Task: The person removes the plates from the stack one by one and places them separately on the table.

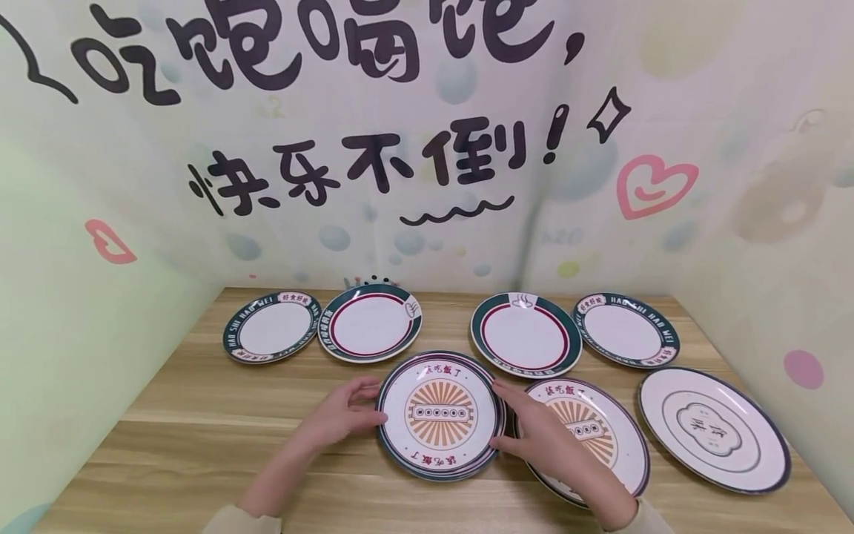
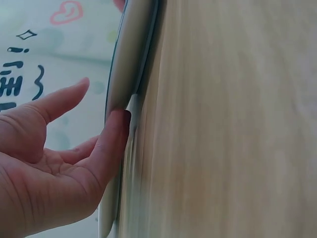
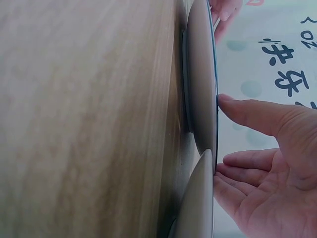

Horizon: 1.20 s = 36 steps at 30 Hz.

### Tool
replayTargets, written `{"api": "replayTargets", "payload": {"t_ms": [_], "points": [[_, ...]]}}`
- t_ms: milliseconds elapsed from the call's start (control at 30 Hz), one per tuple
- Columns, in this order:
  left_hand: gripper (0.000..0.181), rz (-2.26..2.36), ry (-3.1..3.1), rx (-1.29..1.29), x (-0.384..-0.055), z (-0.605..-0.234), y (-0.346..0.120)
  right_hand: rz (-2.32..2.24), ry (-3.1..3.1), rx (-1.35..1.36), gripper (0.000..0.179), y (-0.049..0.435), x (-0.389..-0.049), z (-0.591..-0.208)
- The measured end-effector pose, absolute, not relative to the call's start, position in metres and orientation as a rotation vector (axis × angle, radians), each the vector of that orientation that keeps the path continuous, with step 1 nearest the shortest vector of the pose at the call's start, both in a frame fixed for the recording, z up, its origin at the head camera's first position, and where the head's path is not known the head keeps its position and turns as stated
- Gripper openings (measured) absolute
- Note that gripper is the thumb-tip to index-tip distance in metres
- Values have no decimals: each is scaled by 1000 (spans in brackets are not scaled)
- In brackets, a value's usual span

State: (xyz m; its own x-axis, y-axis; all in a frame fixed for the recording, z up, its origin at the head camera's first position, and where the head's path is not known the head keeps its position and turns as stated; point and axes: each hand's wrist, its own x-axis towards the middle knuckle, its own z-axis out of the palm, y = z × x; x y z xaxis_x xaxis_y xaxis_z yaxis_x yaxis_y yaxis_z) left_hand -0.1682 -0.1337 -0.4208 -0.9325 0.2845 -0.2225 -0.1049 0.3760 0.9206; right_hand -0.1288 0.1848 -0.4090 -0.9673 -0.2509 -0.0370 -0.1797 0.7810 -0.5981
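Head view: left hand [image 1: 343, 415] and right hand [image 1: 540, 437] touch opposite rims of sunburst plate [image 1: 440, 414] at worktop [image 1: 200, 445] centre, fingers straight – risk: it overlaps second sunburst plate [image 1: 600, 437] to its right, could clink or slide. Seven plates visible; four behind.

Left wrist view: thumb [image 2: 111, 144] under rim.

Right wrist view: fingers [image 3: 247, 111] on edge.

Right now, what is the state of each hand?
Left hand: open, straight fingers touch the sunburst plate rim.
Right hand: open, fingers touch the same plate's other side.
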Motion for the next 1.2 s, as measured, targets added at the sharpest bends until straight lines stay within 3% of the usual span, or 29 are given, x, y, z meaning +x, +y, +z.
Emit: {"api": "replayTargets", "payload": {"t_ms": [200,767,1200], "points": [[63,1543,2370,12,-171,-422,-119,-947,2849,-343,76,184,-129,-410],[37,1381,2484,-53,-175,-413,-117,-941,2866,-328,77,182,-127,-407],[43,1534,2336,-47,-175,-408,-139,-929,2890,-337,77,183,-125,-408]]}}
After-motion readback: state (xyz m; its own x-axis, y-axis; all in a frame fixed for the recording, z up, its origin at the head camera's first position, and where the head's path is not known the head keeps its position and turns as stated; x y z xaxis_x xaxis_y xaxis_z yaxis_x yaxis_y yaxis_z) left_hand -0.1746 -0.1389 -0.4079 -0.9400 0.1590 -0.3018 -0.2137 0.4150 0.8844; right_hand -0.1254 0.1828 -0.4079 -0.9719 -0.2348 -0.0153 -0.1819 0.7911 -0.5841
